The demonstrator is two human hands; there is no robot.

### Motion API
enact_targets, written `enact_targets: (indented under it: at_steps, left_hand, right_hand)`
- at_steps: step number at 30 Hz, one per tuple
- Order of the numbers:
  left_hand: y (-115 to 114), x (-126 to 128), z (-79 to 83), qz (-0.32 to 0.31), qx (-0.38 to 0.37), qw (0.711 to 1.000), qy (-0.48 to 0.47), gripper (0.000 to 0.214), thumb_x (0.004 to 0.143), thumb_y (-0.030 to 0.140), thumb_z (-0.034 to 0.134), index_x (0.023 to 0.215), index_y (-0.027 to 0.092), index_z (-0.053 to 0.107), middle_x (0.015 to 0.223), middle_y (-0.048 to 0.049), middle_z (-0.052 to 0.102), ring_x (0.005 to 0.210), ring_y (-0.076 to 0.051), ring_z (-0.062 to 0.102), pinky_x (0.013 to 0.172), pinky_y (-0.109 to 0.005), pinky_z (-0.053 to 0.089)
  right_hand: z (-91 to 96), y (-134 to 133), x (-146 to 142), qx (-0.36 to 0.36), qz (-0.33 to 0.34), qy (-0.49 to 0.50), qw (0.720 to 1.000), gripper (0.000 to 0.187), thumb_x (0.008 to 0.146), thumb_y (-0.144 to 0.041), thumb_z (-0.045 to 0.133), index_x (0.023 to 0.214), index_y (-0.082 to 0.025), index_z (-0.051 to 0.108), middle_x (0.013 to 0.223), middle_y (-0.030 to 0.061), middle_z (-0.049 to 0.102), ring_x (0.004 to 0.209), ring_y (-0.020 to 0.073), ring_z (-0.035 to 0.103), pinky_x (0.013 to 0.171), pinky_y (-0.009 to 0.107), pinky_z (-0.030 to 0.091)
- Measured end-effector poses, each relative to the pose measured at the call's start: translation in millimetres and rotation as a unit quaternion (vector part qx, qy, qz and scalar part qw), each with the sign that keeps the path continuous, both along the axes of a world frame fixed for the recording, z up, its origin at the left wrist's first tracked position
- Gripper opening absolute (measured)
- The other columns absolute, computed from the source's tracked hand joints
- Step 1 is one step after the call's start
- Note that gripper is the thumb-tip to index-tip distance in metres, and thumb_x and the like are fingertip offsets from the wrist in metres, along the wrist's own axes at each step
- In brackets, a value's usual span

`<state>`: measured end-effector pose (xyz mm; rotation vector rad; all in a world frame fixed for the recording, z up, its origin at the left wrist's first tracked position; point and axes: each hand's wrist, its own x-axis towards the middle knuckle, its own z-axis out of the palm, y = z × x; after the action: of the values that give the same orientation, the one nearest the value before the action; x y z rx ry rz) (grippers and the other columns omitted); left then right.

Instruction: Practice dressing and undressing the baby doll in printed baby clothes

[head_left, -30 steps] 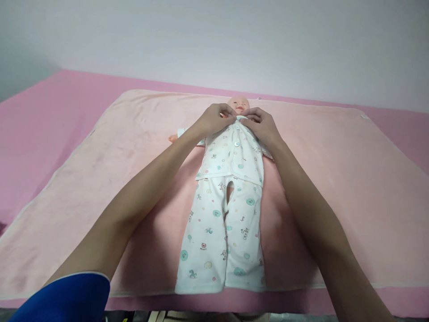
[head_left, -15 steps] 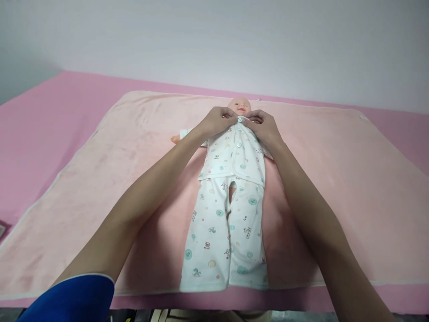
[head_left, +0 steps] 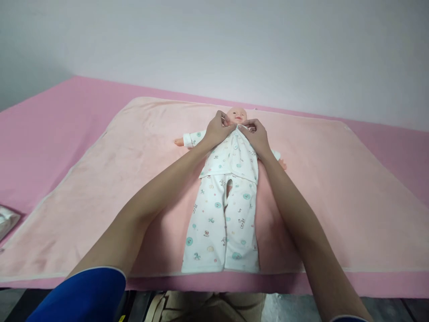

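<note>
A baby doll (head_left: 237, 115) lies on its back, head away from me, in a white printed baby shirt (head_left: 231, 158) and matching trousers (head_left: 221, 223). At its neck, my left hand (head_left: 217, 129) pinches one side of the shirt's collar. My right hand (head_left: 256, 136) grips the other side, its fingertips close to those of the left. The top button is mostly hidden by my fingers; a lower button (head_left: 236, 147) shows on the chest. Both doll arms stretch outward, the doll's hand (head_left: 178, 141) on the left lying on the blanket.
Beneath the doll spreads a light pink blanket (head_left: 117, 179) on a pink tabletop (head_left: 43, 129). At the left edge lies a white item (head_left: 7, 221), cut off by the frame. A pale wall (head_left: 214, 49) rises behind the table.
The view has shifted slightly, and more of the white item at left shows. My hands stay at the collar, now covering the top button. The doll's hand on the right has come into sight.
</note>
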<state>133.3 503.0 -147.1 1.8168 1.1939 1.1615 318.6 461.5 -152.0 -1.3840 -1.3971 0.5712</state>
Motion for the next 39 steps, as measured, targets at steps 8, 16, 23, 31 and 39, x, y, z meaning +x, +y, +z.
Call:
enact_targets:
  at_steps: [8, 16, 23, 31, 39]
  left_hand:
    - [-109, -84, 12.8, -0.130, 0.188, 0.959, 0.166, 0.031, 0.099, 0.048, 0.070, 0.116, 0.024, 0.060, 0.122, -0.0112, 0.065, 0.115, -0.031, 0.060, 0.104, -0.046, 0.047]
    - [-154, -59, 4.1, -0.073, 0.189, 0.933, 0.298, 0.033, 0.086, 0.035, 0.077, 0.108, 0.023, 0.055, 0.120, -0.0174, 0.064, 0.116, -0.040, 0.057, 0.103, -0.054, 0.048]
    - [-179, -127, -22.5, -0.044, 0.160, 0.943, 0.290, 0.032, 0.105, 0.047, 0.052, 0.124, 0.022, 0.058, 0.133, -0.0187, 0.065, 0.119, -0.037, 0.059, 0.096, -0.049, 0.047]
    - [-178, -113, -24.3, 0.008, 0.032, 0.953, 0.302, 0.040, 0.108, 0.049, 0.040, 0.090, 0.022, 0.063, 0.115, -0.0182, 0.075, 0.117, -0.040, 0.061, 0.102, -0.052, 0.039]
    - [-259, -163, -24.4, -0.018, 0.045, 0.945, 0.323, 0.040, 0.105, 0.051, 0.044, 0.084, 0.022, 0.062, 0.113, -0.0159, 0.077, 0.117, -0.039, 0.062, 0.105, -0.056, 0.039]
  right_hand:
    - [29.8, -144, 1, 0.110, 0.072, -0.225, 0.965, 0.028, 0.098, -0.043, 0.073, 0.118, -0.027, 0.063, 0.125, 0.0106, 0.067, 0.111, 0.0289, 0.064, 0.098, 0.046, 0.055]
    - [15.7, -173, -37, 0.069, 0.079, -0.352, 0.930, 0.015, 0.093, -0.025, 0.065, 0.107, -0.023, 0.064, 0.099, 0.0094, 0.065, 0.098, 0.0323, 0.061, 0.093, 0.047, 0.051]
    - [-9.3, -218, 9, 0.102, 0.007, -0.384, 0.917, 0.030, 0.107, -0.036, 0.051, 0.126, -0.021, 0.069, 0.125, 0.0177, 0.069, 0.117, 0.0357, 0.065, 0.100, 0.049, 0.048]
    - [-19.1, -221, 17, -0.022, -0.014, -0.435, 0.900, 0.021, 0.098, -0.032, 0.051, 0.080, -0.023, 0.057, 0.085, 0.0123, 0.069, 0.085, 0.0292, 0.059, 0.082, 0.042, 0.039]
    - [-13.5, -311, 13, -0.047, 0.043, -0.372, 0.926, 0.030, 0.106, -0.045, 0.053, 0.095, -0.022, 0.069, 0.104, 0.0130, 0.075, 0.099, 0.0300, 0.065, 0.093, 0.043, 0.046]
